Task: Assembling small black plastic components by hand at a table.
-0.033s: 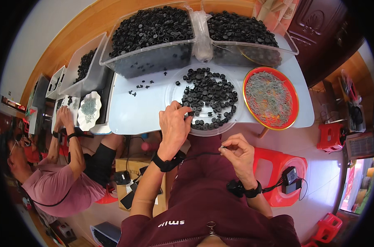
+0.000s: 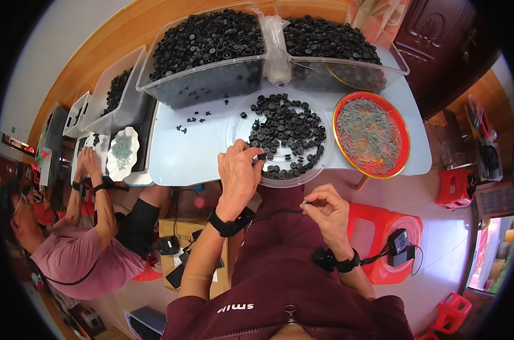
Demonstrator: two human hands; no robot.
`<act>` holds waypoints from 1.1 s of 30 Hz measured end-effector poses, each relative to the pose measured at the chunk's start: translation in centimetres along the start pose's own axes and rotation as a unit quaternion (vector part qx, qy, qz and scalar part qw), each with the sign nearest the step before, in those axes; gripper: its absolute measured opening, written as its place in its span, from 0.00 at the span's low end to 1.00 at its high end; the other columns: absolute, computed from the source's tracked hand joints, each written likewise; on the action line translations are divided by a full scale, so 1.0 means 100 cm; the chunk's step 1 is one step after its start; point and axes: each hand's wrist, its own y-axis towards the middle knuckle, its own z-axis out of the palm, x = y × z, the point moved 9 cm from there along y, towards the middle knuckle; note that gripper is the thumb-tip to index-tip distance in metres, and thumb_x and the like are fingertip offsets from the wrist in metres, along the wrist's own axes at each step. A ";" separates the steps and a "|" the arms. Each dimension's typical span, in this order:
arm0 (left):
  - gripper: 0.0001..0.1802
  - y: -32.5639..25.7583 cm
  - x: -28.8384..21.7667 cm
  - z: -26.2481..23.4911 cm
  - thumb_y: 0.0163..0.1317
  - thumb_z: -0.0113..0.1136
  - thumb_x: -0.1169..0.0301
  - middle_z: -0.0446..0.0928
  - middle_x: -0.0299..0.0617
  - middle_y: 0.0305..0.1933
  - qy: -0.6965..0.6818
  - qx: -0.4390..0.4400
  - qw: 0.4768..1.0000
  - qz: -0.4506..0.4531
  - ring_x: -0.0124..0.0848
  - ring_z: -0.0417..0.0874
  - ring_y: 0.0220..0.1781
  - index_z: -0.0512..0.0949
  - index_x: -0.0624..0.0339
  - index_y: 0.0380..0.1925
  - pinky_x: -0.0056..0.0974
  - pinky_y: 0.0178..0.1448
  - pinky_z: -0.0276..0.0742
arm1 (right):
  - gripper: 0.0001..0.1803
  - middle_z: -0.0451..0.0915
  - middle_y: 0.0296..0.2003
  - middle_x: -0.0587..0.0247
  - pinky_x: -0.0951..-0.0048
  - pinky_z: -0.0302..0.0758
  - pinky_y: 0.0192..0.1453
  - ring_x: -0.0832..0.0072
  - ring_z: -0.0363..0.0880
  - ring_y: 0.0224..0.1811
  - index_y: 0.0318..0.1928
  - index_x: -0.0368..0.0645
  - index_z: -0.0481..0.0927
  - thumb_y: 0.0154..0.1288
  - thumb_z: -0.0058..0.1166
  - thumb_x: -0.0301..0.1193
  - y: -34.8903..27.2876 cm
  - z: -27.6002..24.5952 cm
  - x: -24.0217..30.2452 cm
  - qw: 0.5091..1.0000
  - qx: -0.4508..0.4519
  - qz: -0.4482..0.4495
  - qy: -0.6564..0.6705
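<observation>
Left fingers [image 2: 250,151] touch black parts [image 2: 288,130]; right fingers [image 2: 326,196] pinch something small [image 2: 304,203].

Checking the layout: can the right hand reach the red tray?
Probably yes: nothing visible stands between the right hand and the red tray, though that hand seems to pinch something small.

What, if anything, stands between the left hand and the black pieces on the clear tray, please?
Nothing visible does: the left hand is over the rim of the clear tray, right up by the black pieces.
</observation>
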 end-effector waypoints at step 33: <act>0.12 0.040 0.144 -0.078 0.52 0.60 0.75 0.77 0.52 0.35 0.033 -0.053 0.994 -0.090 0.49 0.79 0.33 0.80 0.63 0.38 0.45 0.39 0.74 | 0.08 0.69 0.38 0.62 0.80 0.82 0.36 0.79 0.76 0.34 0.34 0.31 0.78 0.53 0.54 0.11 -0.003 0.001 -0.009 1.000 0.000 0.024 -0.003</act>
